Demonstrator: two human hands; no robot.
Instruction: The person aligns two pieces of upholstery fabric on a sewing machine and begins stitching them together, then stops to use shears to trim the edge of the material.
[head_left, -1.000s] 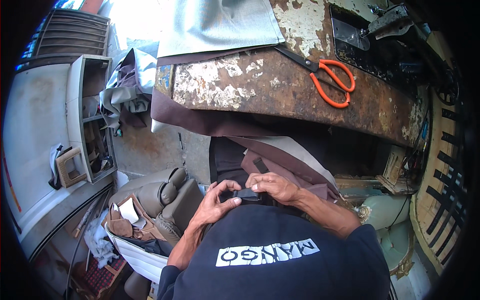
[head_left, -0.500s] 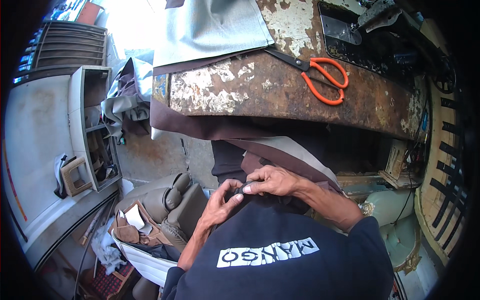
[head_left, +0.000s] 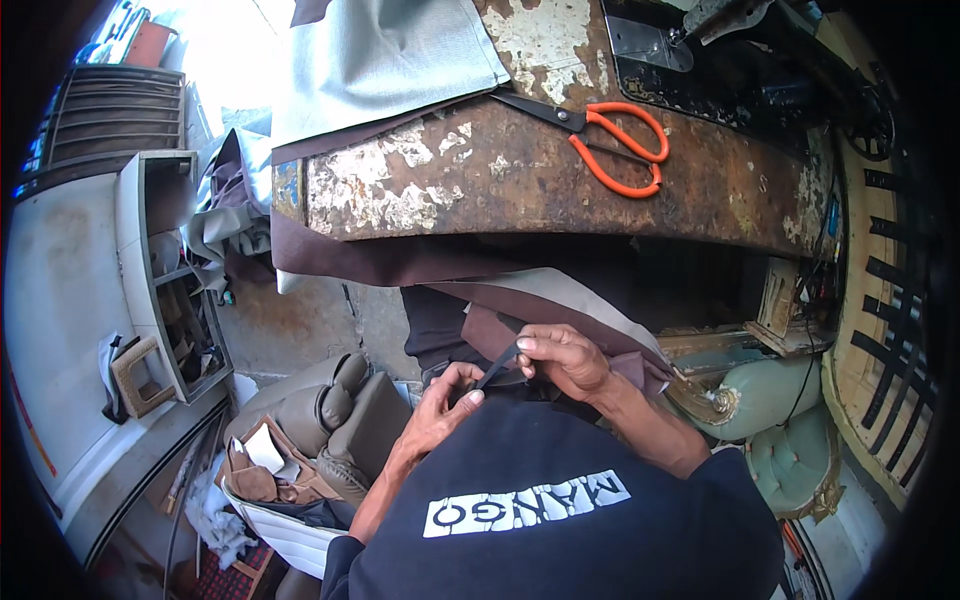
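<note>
Pinching a narrow, flat, dark strip [head_left: 497,367] slantwise with thumb and fingers of left hand [head_left: 441,408] and right hand [head_left: 564,358], close before a dark shirt [head_left: 600,540]. Near brown sheeting [head_left: 520,300] with pale grey backing, below a rough, paint-flaked worktop [head_left: 520,190] bearing scissors [head_left: 571,120] with looped orange handles.

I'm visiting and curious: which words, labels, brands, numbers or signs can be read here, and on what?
Dark top: one white lettered band, upside down in this view; I won't copy its wording.
Sewing machine: any markings too small to read.
Elsewhere: none readable.
</note>
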